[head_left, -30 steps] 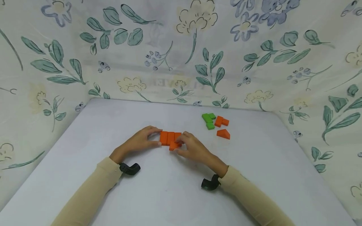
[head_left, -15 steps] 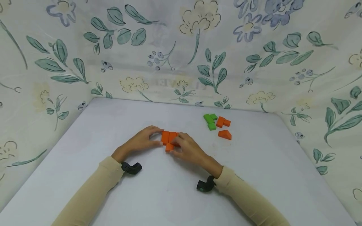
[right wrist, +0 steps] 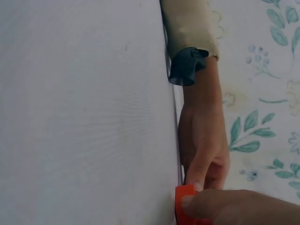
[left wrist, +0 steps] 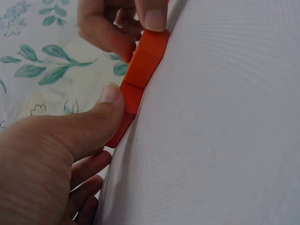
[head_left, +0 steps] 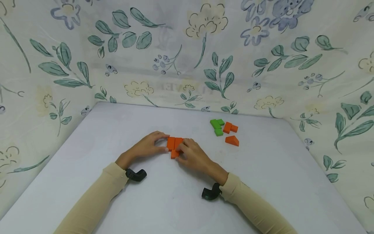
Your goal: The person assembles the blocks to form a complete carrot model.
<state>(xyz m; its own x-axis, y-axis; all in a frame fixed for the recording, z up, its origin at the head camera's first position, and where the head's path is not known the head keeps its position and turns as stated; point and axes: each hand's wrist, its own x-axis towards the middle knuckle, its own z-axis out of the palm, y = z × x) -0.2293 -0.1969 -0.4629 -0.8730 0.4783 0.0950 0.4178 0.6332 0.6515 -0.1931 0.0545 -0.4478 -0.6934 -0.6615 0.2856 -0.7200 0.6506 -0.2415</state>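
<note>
Orange rectangular blocks stand side by side in a row on the table. In the head view, my left hand spans the left end block, thumb at its near end and fingers at its far end. My right hand pinches a smaller orange block against the near side of the row and covers the row's right end. From the left wrist, my left thumb presses the row's edge, and the right thumb is on the front block. The right wrist view shows that block under my right thumb.
Toward the back right lie several green blocks, two orange blocks placed together and an orange wedge-shaped block. A floral cloth rises behind and beside the white table. Each wrist wears a black camera.
My right hand has slid the smaller orange block leftward along the near side of the row, mostly in the first half second. My left hand has stayed at the row's left end.
</note>
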